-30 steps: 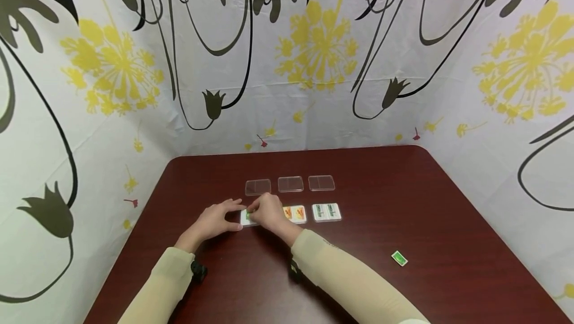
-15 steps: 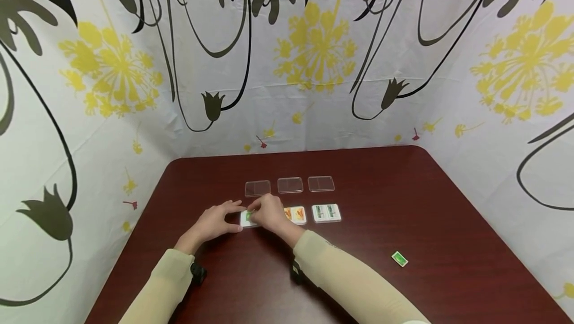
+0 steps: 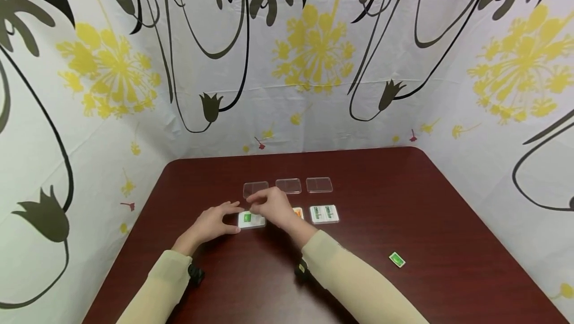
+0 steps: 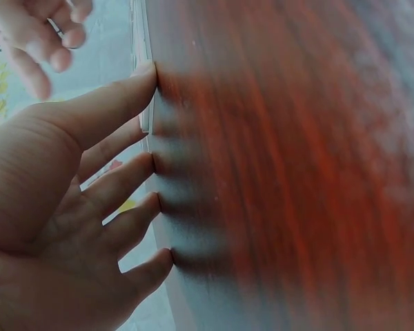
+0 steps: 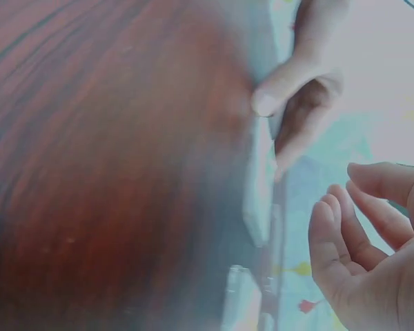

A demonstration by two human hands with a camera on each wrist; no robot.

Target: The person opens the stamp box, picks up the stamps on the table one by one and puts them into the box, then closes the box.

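My left hand (image 3: 213, 222) rests at the left end of a flat white case (image 3: 257, 221), its thumb at the near corner and index finger at the far one, holding it by the edges. The other fingertips of that hand touch the table in the left wrist view. A small green card (image 3: 247, 218) lies in the case's left half. My right hand (image 3: 273, 208) hovers just beyond the case's right end; its fingers are loosely bent, with a gap between thumb and fingertips and nothing between them in the right wrist view.
Two similar cases stand to the right, one with orange pictures (image 3: 298, 212) partly behind my right hand, one with green-printed cards (image 3: 324, 214). Behind are three clear plastic lids (image 3: 319, 184). Another small green card (image 3: 397, 259) lies at the right of the dark red table (image 3: 358, 189).
My right hand has lifted off the case and moved slightly up and right, uncovering the green card in it. My left hand stays at the case's left end.
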